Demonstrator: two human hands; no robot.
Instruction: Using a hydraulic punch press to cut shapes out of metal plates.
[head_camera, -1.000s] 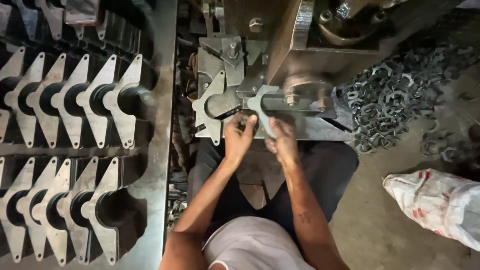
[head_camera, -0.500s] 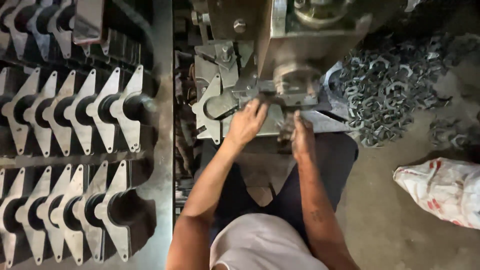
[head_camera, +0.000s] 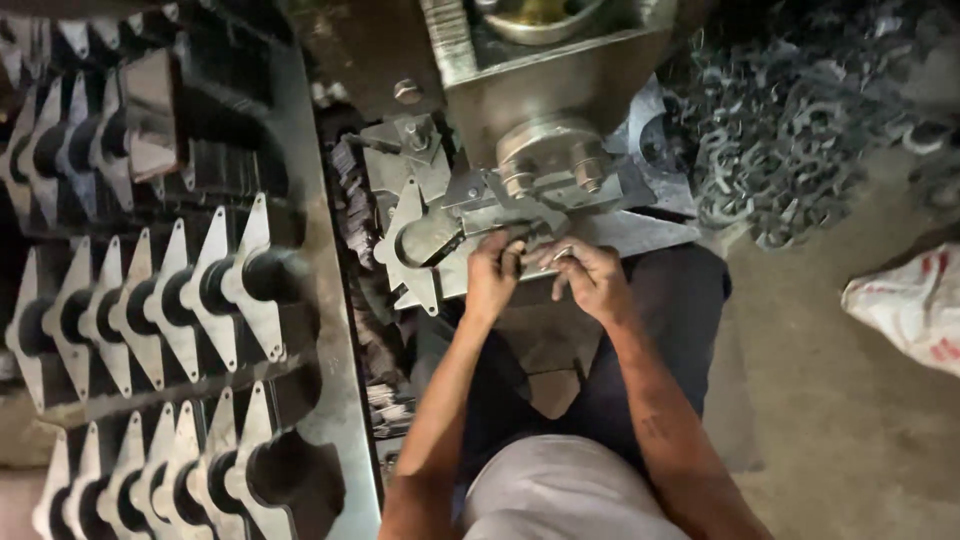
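Press bed, seated person: left hand (head_camera: 492, 275) fingers curled, pinching the edge of a flat metal plate (head_camera: 520, 220) lying under the round ram (head_camera: 550, 150); right hand (head_camera: 590, 280) just beside it, fingers bent, tips pressed on the same plate. Left: rack (head_camera: 330, 330) of stacked cut blanks (head_camera: 190, 290). Right: heap of scrap rings (head_camera: 790, 130), white sack (head_camera: 910, 305) on the floor

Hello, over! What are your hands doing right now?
Left hand and right hand both on a flat metal piece at the press. Grip unclear. Press head close above fingers.
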